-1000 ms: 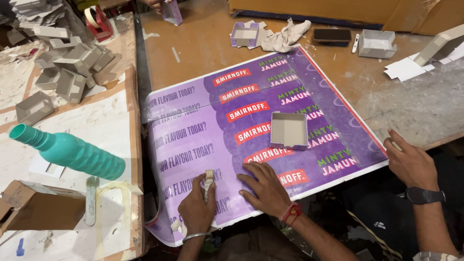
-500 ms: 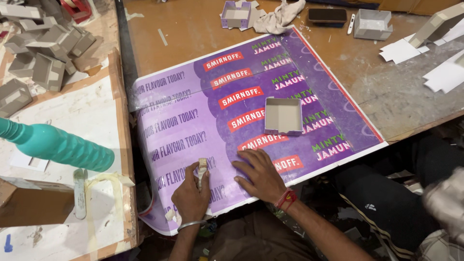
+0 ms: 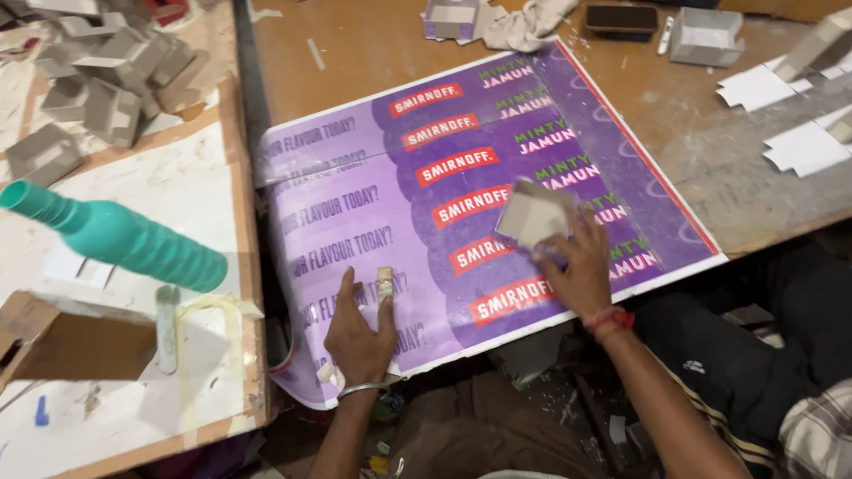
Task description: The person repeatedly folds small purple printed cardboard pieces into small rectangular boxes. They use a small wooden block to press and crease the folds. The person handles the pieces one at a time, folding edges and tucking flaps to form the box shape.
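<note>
Cluttered brown workbench with a purple printed sheet laid across its near edge; grey folded card boxes piled far left, a teal ribbed bottle on the white board beside it, white card cutouts far right. Left hand lies flat on the sheet, a small pale block pinched between finger and thumb. Right hand, earlier flat on the sheet, now grips the small grey card box, tilted at sheet centre.
</note>
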